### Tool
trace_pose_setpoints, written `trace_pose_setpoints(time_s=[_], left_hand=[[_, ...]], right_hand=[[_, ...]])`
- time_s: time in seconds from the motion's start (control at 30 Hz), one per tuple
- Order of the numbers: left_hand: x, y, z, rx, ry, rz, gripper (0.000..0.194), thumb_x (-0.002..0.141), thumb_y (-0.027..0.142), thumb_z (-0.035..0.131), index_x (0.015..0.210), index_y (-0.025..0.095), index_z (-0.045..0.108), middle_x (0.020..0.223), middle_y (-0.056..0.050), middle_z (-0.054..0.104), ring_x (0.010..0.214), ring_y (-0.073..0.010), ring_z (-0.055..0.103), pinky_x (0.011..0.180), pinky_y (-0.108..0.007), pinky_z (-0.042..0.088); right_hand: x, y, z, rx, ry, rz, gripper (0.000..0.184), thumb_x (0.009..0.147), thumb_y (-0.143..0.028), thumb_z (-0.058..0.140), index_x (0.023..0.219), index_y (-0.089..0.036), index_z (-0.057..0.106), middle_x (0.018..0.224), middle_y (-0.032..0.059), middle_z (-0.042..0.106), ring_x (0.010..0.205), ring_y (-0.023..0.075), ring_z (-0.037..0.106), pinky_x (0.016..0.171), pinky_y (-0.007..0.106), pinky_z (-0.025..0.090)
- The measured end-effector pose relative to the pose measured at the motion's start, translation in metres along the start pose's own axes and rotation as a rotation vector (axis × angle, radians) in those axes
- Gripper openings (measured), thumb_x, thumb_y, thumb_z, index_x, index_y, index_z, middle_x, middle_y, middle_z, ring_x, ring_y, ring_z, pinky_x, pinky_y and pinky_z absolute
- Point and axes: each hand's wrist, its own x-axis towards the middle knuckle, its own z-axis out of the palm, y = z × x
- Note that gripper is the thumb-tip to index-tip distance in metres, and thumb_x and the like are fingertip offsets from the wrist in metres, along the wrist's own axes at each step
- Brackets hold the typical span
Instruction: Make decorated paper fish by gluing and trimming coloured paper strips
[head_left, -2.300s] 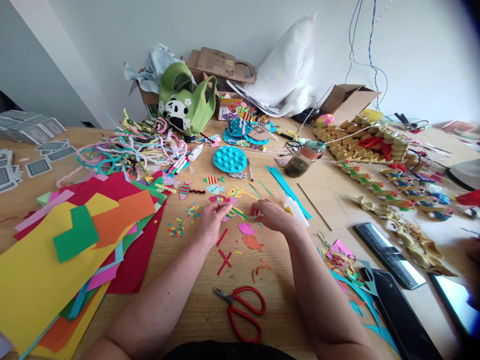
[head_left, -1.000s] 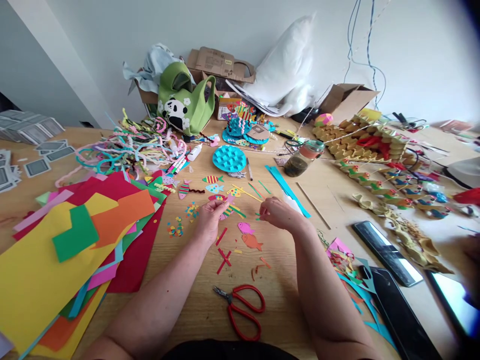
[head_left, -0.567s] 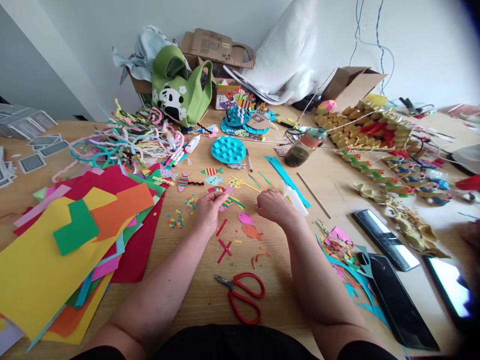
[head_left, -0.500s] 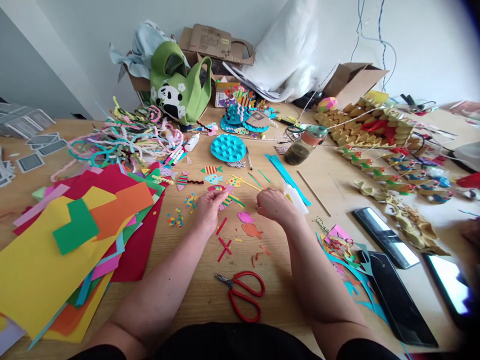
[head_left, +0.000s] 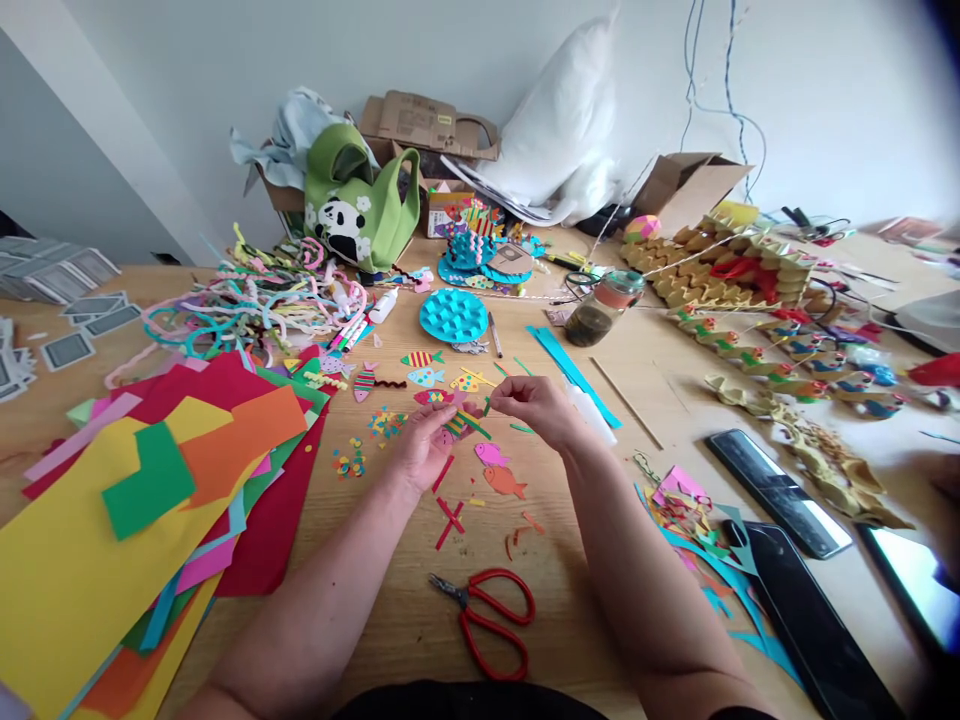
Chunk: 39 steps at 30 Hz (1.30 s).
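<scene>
My left hand (head_left: pixel 427 440) is closed on a paper fish (head_left: pixel 469 424) with green and yellow stripes, held just above the table. Its fingers partly cover the fish. Close beside it, my right hand (head_left: pixel 529 408) pinches the end of a small green paper strip (head_left: pixel 487 406). Just nearer to me lie a pink paper fish (head_left: pixel 491 455) and an orange paper fish (head_left: pixel 505 482). Beyond my hands are a yellow dotted fish (head_left: pixel 466 381), a blue dotted fish (head_left: pixel 426 377) and a red-and-yellow striped fish (head_left: pixel 421 358). A white bottle (head_left: pixel 594 415) lies partly behind my right hand.
Red-handled scissors (head_left: pixel 495 620) lie near my body. Coloured paper sheets (head_left: pixel 90 490) are stacked at left, with pipe cleaners (head_left: pixel 247 300) behind. A blue bumpy disc (head_left: pixel 453 316) and a glass jar (head_left: pixel 600 312) stand farther back. Phones (head_left: pixel 776 490) and paper scraps are at right.
My right hand has moved left, bringing the green strip close to the striped fish. My left hand has turned, its palm now more visible. The camera view has tilted slightly up.
</scene>
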Motion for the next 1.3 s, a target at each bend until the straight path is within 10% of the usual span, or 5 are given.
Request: trace_pose_setpoints(time_s=[0.6,1.07,1.3], left_hand=[[-0.003,-0.002,0.008,0.243,-0.008,0.089,0.018,0.060,0.028,0.079,0.068,0.017,0.067,0.079,-0.006,0.074,0.083,-0.0211,0.068,0.079,-0.034,0.049],[0.000,-0.008,0.004,0.375,0.111,0.159,0.020,0.055,0.030,0.081,0.063,0.017,0.067,0.066,-0.002,0.069,0.063,-0.0144,0.062,0.063,-0.026,0.047],[0.008,-0.009,-0.005,0.285,0.248,0.239,0.018,0.055,0.028,0.080,0.067,0.020,0.070,0.067,0.001,0.069,0.066,-0.0142,0.062,0.067,-0.026,0.047]], right_hand=[[0.001,0.005,0.004,0.188,-0.059,0.100,0.048,0.078,-0.062,0.052,0.068,-0.016,0.062,0.067,0.0029,0.061,0.060,0.0116,0.054,0.054,0.024,0.040],[-0.004,0.009,-0.012,-0.070,-0.230,0.034,0.021,0.070,-0.039,0.063,0.069,-0.018,0.063,0.058,-0.0034,0.058,0.054,0.0098,0.050,0.050,0.021,0.038],[-0.002,0.002,-0.005,0.016,-0.060,0.031,0.021,0.072,-0.040,0.060,0.068,-0.019,0.059,0.061,-0.0017,0.058,0.057,0.0114,0.051,0.051,0.022,0.037]])
